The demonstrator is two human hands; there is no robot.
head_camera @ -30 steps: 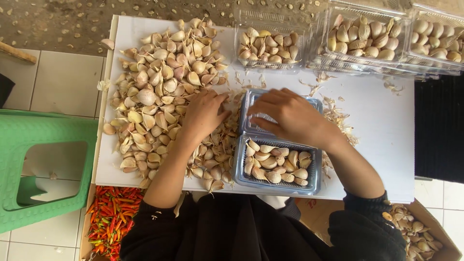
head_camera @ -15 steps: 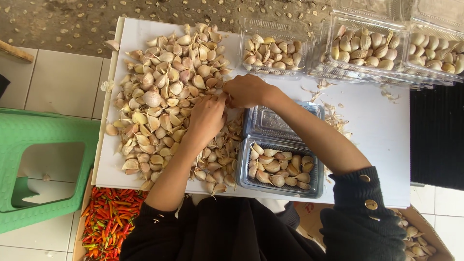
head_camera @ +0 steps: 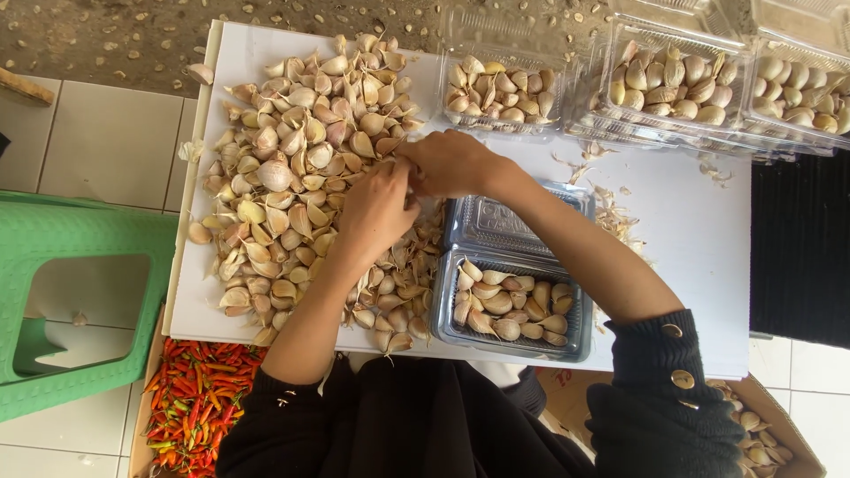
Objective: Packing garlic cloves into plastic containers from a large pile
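Observation:
A big heap of garlic cloves covers the left half of a white board. My left hand rests on the heap's right edge, fingers curled. My right hand reaches across to meet it, fingertips pinched together on a clove between the two hands; the clove itself is mostly hidden. In front of me lies an open clear clamshell box, its near half filled with cloves, its far half, the lid, bare.
Filled clear boxes of cloves stand along the board's far edge. A green plastic stool is at the left, red chillies at lower left, a cardboard box with cloves at lower right.
My right hand has left the clamshell box and moved up and left to the heap, joining my left hand, which shifted slightly toward the far side.

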